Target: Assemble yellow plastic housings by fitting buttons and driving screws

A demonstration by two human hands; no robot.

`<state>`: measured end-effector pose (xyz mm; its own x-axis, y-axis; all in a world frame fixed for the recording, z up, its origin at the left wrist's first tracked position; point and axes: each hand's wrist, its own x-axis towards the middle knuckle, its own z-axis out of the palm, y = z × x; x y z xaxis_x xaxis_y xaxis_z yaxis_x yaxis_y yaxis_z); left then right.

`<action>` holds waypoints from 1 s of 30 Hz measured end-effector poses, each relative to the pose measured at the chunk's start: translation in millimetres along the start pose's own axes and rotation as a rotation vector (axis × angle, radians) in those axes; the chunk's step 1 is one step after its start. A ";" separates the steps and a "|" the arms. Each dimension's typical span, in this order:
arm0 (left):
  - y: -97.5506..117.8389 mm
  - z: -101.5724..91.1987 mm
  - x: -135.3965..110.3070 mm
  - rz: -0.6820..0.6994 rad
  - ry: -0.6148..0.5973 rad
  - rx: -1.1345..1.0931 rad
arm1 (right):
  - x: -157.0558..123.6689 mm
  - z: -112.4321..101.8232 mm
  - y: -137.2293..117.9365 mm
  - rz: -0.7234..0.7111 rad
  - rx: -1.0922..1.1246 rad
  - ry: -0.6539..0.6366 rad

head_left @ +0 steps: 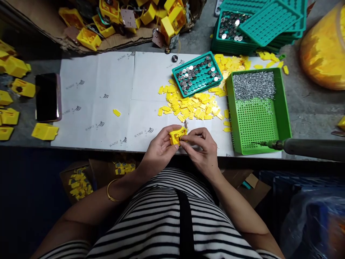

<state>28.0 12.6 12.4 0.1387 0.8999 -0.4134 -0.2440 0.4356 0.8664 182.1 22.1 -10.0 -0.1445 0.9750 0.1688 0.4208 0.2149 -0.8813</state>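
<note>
My left hand (161,145) grips a small yellow plastic housing (176,135) at the table's near edge. My right hand (201,146) is closed in a pinch against the housing's right side, pressing on it; what sits between the fingertips is too small to name. Just beyond lies a heap of small yellow plastic tabs (192,106). A teal tray (197,73) of round silver button cells rests behind that heap. To the right stands a green perforated tray (256,118) with small metal screws piled at its far end.
An electric screwdriver (302,146) lies at the right, tip toward the green tray. A black phone (47,96) lies at the left among yellow housings (16,90). Stacked teal trays (264,23) and a cardboard box (81,39) of yellow parts stand at the back. White paper (102,100) covers the table.
</note>
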 end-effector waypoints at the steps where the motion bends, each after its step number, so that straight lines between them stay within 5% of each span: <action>1: -0.4 0.0 -0.1 -0.003 -0.006 -0.006 | -0.1 0.7 -0.1 -0.006 0.001 0.001; 10: 4.5 3.7 0.9 -0.059 0.002 -0.160 | -6.8 8.5 -1.4 -0.043 -0.052 0.199; 23: 4.5 0.6 3.0 -0.139 0.045 -0.187 | 2.1 -10.7 -3.5 -0.114 -0.153 -0.055; 30: -1.0 -2.1 1.9 0.000 0.022 -0.031 | 13.2 -21.5 -7.6 -0.112 -0.217 -0.272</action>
<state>26.5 14.0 10.2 0.1176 0.8998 -0.4201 -0.2737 0.4360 0.8573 196.2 34.5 8.4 -0.4213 0.9002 0.1101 0.5644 0.3553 -0.7451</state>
